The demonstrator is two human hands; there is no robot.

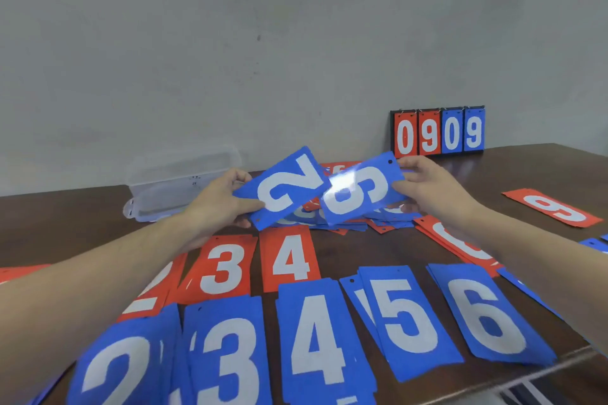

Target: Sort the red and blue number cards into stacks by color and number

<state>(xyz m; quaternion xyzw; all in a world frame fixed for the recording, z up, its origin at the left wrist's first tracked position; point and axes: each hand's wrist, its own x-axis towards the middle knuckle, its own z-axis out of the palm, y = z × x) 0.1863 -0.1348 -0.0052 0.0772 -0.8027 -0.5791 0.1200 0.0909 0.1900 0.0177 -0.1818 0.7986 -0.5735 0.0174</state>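
We pinch a blue 2 card (285,187) in our left hand (218,199) and a blue 6 card (360,189) in our right hand (431,189), above the unsorted pile (358,223).

so i count two hands, left (219,199) and right (431,189), each holding one blue card, 2 (283,187) and 6 (358,189), plus one scoreboard (439,131), one clear tub (177,184)

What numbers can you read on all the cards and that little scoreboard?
"0 9 0 9" on the scoreboard, two red, two blue.
"2" on the blue card in the left hand.
"6" on the blue card in the right hand.
"3" red stack; "4" red stack.
"2", "3", "4", "5", "6" on blue stacks.
"9" or "6" on the far-right red card.
Middle pile: unreadable.
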